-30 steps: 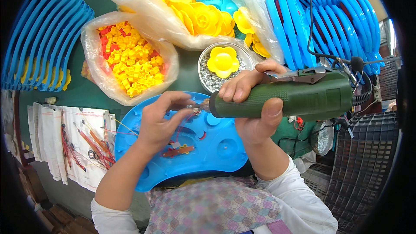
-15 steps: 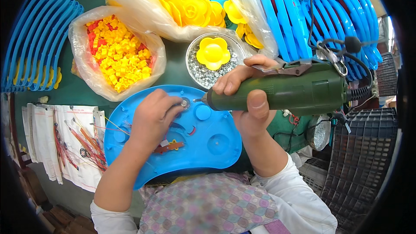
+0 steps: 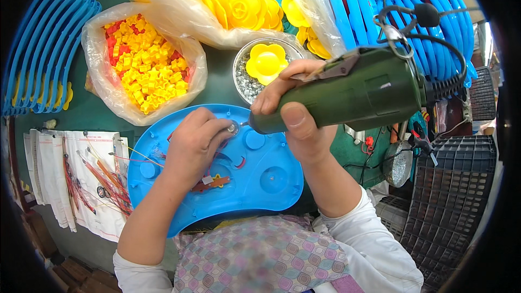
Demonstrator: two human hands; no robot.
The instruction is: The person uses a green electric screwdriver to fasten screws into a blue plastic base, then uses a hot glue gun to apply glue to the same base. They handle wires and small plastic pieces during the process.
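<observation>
My right hand point(image 3: 301, 114) is wrapped round a green electric screwdriver point(image 3: 347, 95), thumb along its near side. The screwdriver's tip points left, with its bit at the edge of a small round silver part point(image 3: 233, 128). This part sits near the far edge of a blue plastic shell point(image 3: 282, 187), which has round bosses and recesses. My left hand point(image 3: 198, 141) reaches over the shell, its thumb and fingers pinched together at the round part's left side. Below that hand lie a small brown circuit board point(image 3: 211, 183) and thin wires, partly hidden by the wrist.
Beyond the shell stand a metal bowl of screws point(image 3: 247, 88) holding a yellow flower-shaped cup point(image 3: 266, 63), and a bag of small yellow and red pieces point(image 3: 146, 70). Wired parts point(image 3: 106, 184) lie on white cloth at left. Blue shells point(image 3: 353, 16) are stacked far right, above a black crate point(image 3: 453, 195).
The screwdriver has tilted, its rear end rising, and its tip has shifted slightly left to the round part. My right hand moved left with it; my left hand stays nearly still.
</observation>
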